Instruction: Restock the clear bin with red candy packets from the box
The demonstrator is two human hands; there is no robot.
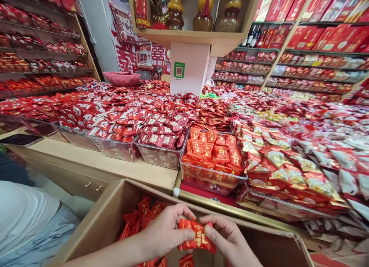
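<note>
A red candy packet (pixel 198 238) with gold lettering is pinched between my two hands, over an open cardboard box (pixel 276 242). My left hand (pixel 170 228) grips its left end with thumb and fingers. On its right end, the thumb and fingers of my right hand (pixel 223 234) are closed. Loose red packets (pixel 144 213) of similar look lie inside the box, partly hidden by my left forearm. Just beyond the box, a clear plastic bin (pixel 213 178) holds red packets (pixel 221 153) with gold lettering, the front ones standing in rows.
More clear bins of wrapped sweets line the counter (pixel 115 163); one holds maroon packets (pixel 163 130). A phone (pixel 21 139) lies at the counter's left. A seated person (pixel 31 224) is at the lower left. A pink basket (pixel 121 78) and a white pillar (pixel 188 55) stand behind.
</note>
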